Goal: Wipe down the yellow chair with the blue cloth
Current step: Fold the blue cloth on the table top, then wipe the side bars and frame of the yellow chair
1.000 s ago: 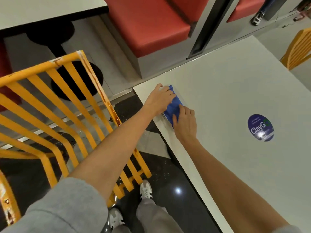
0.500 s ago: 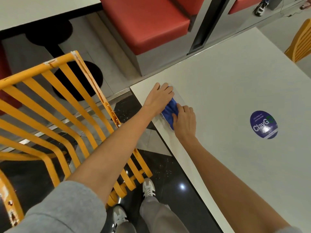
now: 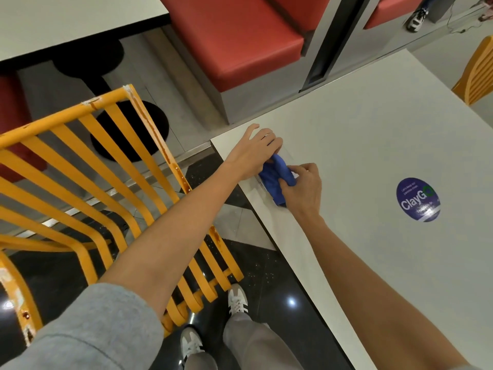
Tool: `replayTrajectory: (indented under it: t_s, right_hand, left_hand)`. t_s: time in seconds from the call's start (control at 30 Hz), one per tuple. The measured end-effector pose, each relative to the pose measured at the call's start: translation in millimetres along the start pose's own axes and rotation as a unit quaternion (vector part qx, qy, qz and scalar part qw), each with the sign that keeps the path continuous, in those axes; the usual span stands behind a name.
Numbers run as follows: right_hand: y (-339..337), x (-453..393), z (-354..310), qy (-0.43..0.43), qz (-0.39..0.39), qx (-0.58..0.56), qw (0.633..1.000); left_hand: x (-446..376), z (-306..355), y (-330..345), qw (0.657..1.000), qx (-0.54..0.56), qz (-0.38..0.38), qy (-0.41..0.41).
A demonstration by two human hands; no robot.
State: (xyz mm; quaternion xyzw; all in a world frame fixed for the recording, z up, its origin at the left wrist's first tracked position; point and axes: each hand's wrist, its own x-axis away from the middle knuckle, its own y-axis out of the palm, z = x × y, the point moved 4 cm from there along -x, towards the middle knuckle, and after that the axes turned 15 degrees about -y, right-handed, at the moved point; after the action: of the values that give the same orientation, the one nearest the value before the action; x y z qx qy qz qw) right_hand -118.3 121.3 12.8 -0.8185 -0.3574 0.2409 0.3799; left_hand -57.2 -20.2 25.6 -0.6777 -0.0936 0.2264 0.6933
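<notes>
The blue cloth (image 3: 276, 175) lies bunched up at the near-left corner of the white table (image 3: 373, 145). My left hand (image 3: 253, 150) rests on its far end, fingers curled over it. My right hand (image 3: 304, 188) pinches the cloth's near side from the right. The yellow chair (image 3: 88, 166) stands to the left of the table, its slatted back turned toward me, with brownish stains along its right post. Both forearms reach out over the gap between chair and table.
A round blue ClayGo sticker (image 3: 417, 199) sits on the table to the right. Red bench seats (image 3: 234, 38) stand beyond. A black table base (image 3: 130, 132) is behind the chair, and another yellow chair (image 3: 477, 76) is at far right. My white shoes (image 3: 237, 300) stand on dark floor.
The cloth has gone from flat under both hands to gathered into a bunch between them. My right hand has shifted right and now pinches it.
</notes>
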Motion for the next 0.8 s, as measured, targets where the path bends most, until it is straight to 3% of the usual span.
replayTrajectory:
  t_s: [0.13, 0.27, 0.47, 0.63, 0.8]
  right_hand:
    - [-18.2, -4.7, -4.7, 0.014, 0.028, -0.049, 0.998]
    - [-37.7, -14.0, -24.5, 0.012, 0.059, -0.089, 0.994]
    - [-46.5, -24.1, -80.4, -0.123, 0.106, -0.108, 0.981]
    - [-5.0, -20.2, -125.7, -0.177, 0.023, -0.168, 0.970]
    - [71.0, 15.9, -172.1, -0.173, -0.094, -0.233, 0.952]
  left_hand:
    - [-1.1, -2.8, -14.4, 0.982, 0.179, -0.027, -0.051]
    - [2.6, -11.0, -35.3, 0.963, 0.258, -0.024, -0.077]
    - [39.2, -48.3, -74.1, 0.925, 0.343, 0.053, -0.156]
    - [122.1, -97.1, -86.1, 0.876, 0.392, 0.089, -0.267]
    - [243.8, -129.6, -71.3, 0.789, 0.438, 0.109, -0.418]
